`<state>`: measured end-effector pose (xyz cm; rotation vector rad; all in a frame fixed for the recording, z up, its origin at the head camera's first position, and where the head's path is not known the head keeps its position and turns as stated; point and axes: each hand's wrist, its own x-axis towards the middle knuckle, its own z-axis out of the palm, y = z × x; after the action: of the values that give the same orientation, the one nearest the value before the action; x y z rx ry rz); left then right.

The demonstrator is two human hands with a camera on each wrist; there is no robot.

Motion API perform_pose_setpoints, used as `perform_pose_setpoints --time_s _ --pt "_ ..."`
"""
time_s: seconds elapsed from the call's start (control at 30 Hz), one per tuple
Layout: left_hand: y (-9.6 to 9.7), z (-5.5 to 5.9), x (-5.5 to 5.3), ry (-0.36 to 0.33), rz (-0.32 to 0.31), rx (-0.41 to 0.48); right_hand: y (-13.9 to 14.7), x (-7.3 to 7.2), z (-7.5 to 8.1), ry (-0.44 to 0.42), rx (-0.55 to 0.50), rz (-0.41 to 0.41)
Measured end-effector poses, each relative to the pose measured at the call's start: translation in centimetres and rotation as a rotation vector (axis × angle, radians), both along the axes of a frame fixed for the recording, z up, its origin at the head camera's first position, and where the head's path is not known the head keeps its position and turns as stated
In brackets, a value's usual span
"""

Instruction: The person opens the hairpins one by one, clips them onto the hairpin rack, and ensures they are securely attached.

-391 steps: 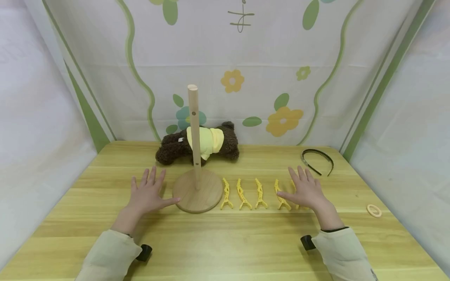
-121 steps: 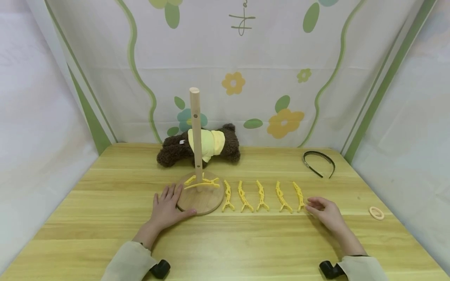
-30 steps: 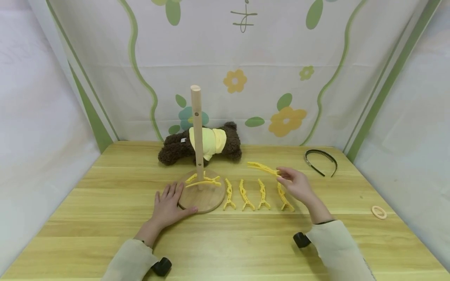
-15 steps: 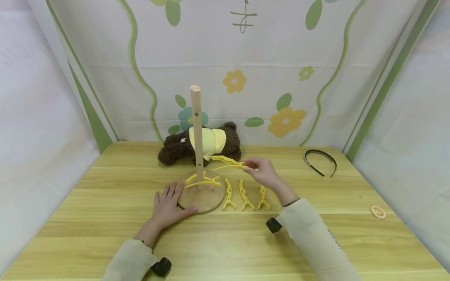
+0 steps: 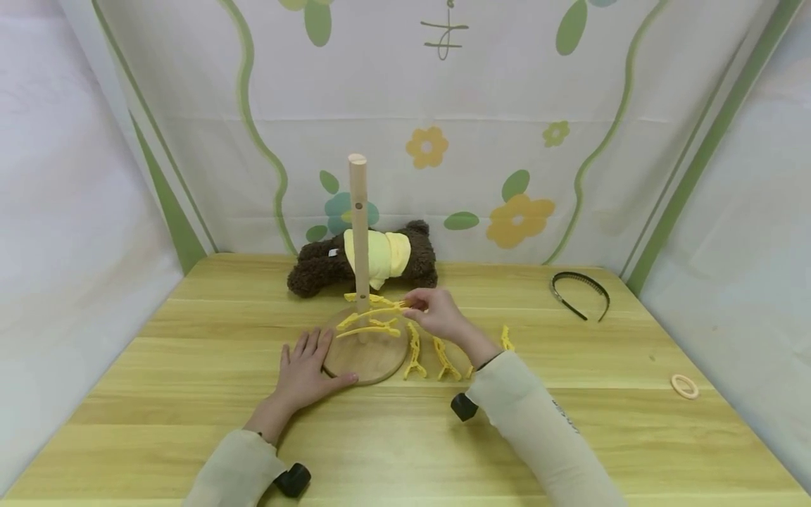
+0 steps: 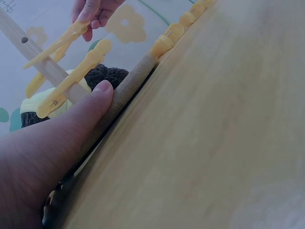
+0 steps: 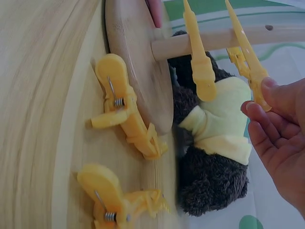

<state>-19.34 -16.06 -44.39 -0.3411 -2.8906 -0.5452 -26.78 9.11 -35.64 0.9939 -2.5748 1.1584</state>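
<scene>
Pinched at its handle end by my right hand (image 5: 437,313), a yellow alligator hair clip (image 5: 395,307) has its two arms spread on either side of the upright wooden post (image 5: 359,232). Just below it, a second yellow hair clip (image 7: 203,74) sits across the post, near the foot. My left hand (image 5: 307,377) rests with straight, spread fingers on the left edge of the round wooden base (image 5: 374,360); its thumb (image 6: 100,98) lies along the near rim. Right of the base, several more clips (image 5: 415,352) lie in a row, partly hidden by my right arm.
Behind the post a dark brown teddy bear (image 5: 421,260) in a yellow top lies on its side. At the right are a black headband (image 5: 595,284) and a small pale ring (image 5: 687,396). A printed curtain (image 5: 481,162) stands at the table's back edge.
The lower clip came onto the post between 13 and 4 seconds ago. My right hand has since lifted the rightmost clip and carried it left to the post. My left hand stays on the base.
</scene>
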Motion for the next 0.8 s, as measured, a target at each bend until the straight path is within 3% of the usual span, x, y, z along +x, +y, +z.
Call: perform_pose_setpoints --time_s 0.47,0.8 --pt "0.0 0.2 0.1 0.001 -0.003 0.003 -1.0 -0.2 0.1 -0.05 0.029 0.037" --pt "0.1 0.2 0.1 0.006 -0.004 0.005 -1.5 0.0 -0.2 -0.09 0.004 0.021"
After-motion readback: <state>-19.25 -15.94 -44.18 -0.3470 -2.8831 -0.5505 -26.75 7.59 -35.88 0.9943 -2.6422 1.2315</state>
